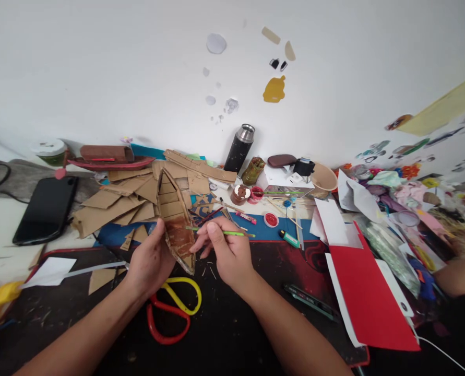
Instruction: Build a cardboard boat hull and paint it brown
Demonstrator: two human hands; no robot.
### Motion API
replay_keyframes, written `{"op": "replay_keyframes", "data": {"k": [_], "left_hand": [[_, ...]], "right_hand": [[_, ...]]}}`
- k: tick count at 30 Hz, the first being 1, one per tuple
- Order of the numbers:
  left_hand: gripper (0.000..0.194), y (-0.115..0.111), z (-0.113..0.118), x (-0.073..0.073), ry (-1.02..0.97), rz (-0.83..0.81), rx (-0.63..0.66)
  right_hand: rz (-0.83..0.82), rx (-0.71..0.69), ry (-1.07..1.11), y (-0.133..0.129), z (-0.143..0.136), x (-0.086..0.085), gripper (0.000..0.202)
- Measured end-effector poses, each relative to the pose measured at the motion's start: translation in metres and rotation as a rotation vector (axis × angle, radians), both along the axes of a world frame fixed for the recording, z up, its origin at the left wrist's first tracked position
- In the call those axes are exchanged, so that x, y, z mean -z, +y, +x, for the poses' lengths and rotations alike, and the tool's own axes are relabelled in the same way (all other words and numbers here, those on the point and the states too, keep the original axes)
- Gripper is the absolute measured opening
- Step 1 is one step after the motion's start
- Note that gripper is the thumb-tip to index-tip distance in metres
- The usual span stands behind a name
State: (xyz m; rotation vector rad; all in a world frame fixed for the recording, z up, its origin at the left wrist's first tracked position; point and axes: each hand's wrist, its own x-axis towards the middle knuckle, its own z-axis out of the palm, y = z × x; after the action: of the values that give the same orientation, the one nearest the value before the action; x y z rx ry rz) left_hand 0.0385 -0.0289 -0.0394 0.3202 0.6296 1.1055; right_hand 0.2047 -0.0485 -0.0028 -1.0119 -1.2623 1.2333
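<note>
My left hand (154, 261) grips a small cardboard boat (169, 206) by its side, tilted up over the dark mat. Brown paint covers part of the boat's inside, while its upper end is bare cardboard. Between the thumb and fingers of my right hand (228, 250) is a thin green paintbrush (236, 233), its tip over the painted part; whether it touches I cannot tell. Beyond the hands stand a jar of brown paint (239, 195) and a jar of red paint (256, 195). A lid with red paint (271, 220) lies nearer.
Scissors (173, 308) with red and yellow handles lie below the boat. Cardboard pieces (110, 206), a phone (46, 209) and a finished-looking red boat (110, 162) are at left. A black flask (240, 149) stands by the wall. Red card (369, 297) and a cutter (310, 302) lie at right.
</note>
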Motion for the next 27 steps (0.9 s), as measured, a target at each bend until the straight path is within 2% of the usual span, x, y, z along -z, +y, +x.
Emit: {"op": "replay_keyframes", "data": {"k": [5,11,18,27], "left_hand": [[0.048,0.003,-0.003,-0.003,0.012,0.019,-0.014],[0.048,-0.001,0.001,-0.001,0.015,0.019,0.014],[0.043,0.003,-0.003,-0.003,0.019,-0.004,-0.045],[0.047,0.009,-0.008,-0.018,0.159,-0.107,-0.158]], "right_hand": [[-0.059,-0.019,-0.002,-0.007,0.003,0.001,0.049],[-0.018,0.007,0.039,0.002,-0.004,-0.003,0.048],[-0.027,-0.008,0.037,-0.007,-0.001,0.001,0.051],[-0.054,0.005,-0.020,-0.017,0.005,0.004,0.062]]}}
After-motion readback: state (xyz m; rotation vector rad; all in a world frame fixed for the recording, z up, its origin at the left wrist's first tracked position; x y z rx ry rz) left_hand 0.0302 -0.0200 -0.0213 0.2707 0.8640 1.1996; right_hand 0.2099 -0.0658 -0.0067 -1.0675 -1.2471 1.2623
